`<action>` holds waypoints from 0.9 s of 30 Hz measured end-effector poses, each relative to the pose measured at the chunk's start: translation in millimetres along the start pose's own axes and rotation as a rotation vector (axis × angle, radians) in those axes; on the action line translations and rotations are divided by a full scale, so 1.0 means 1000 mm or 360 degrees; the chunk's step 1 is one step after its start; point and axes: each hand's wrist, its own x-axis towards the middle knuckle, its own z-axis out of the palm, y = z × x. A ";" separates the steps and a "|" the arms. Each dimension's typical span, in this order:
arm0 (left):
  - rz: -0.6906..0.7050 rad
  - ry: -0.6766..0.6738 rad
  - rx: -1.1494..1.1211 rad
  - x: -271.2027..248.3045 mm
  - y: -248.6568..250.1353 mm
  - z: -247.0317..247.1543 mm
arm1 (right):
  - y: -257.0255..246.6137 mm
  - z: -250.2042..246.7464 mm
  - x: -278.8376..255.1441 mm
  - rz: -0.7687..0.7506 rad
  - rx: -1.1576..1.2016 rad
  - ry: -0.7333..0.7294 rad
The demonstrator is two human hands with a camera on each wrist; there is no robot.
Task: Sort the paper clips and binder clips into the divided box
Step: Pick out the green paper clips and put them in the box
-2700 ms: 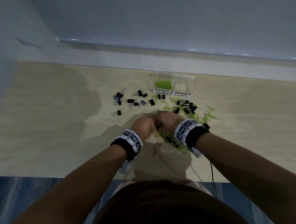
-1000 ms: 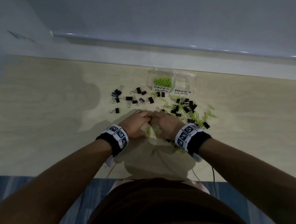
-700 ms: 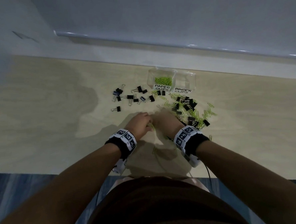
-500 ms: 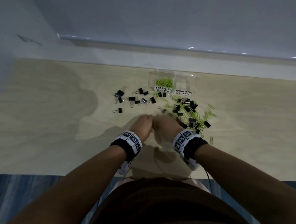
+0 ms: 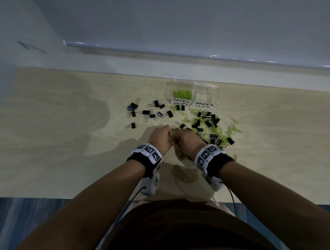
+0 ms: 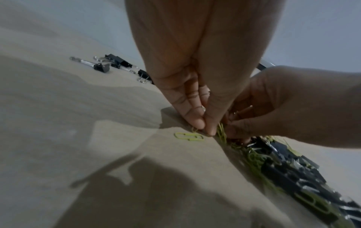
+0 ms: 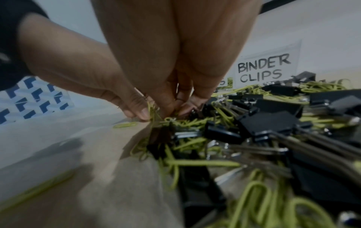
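The clear divided box (image 5: 215, 89) stands at the far edge of the table; its "PAPER CLIPS" side holds green paper clips (image 5: 182, 93), and nothing shows in its "BINDER CLIPS" side (image 7: 263, 69). A mixed pile of green paper clips and black binder clips (image 5: 210, 127) lies in front of it. My left hand (image 6: 205, 127) and right hand (image 7: 175, 111) meet at the pile's near left edge. The left thumb and fingers pinch green paper clips (image 7: 151, 108). The right fingers curl down and pinch green clips in the pile. A single paper clip (image 6: 188, 136) lies beside the left fingertips (image 6: 196, 121).
Several black binder clips (image 5: 150, 112) lie scattered to the left of the box. Stray paper clips (image 5: 234, 126) spread to the right of the pile. A wall with a ledge (image 5: 175, 50) runs behind the wooden table (image 5: 54, 131). Cables hang from both wrist cameras.
Both hands have stayed pressed together at the pile's near left edge, shifting only slightly while their fingers work at the green clips. The box's contents look the same.
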 end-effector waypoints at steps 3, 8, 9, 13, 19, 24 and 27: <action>-0.0045 0.0029 -0.0165 0.003 -0.003 -0.001 | 0.007 -0.007 0.004 0.0109 0.0159 0.0058; -0.0055 -0.0018 -0.0370 0.017 0.009 -0.022 | 0.025 -0.042 0.023 0.0201 0.0391 0.0316; -0.0033 -0.0004 -0.0406 0.023 0.014 -0.030 | 0.028 -0.054 0.029 0.0214 0.0445 0.0390; 0.0038 0.0210 -0.0508 0.059 0.039 -0.060 | 0.030 -0.100 0.060 0.0262 0.0560 0.0672; 0.0134 0.0413 -0.0404 0.110 0.074 -0.077 | 0.030 -0.127 0.102 0.0285 0.0430 0.0791; 0.0337 0.0452 -0.0135 0.096 0.056 -0.076 | 0.030 -0.099 0.071 0.0096 0.0233 0.0691; 0.0333 0.0305 0.0103 0.080 0.026 -0.059 | 0.025 -0.068 0.047 0.0068 0.0152 0.0306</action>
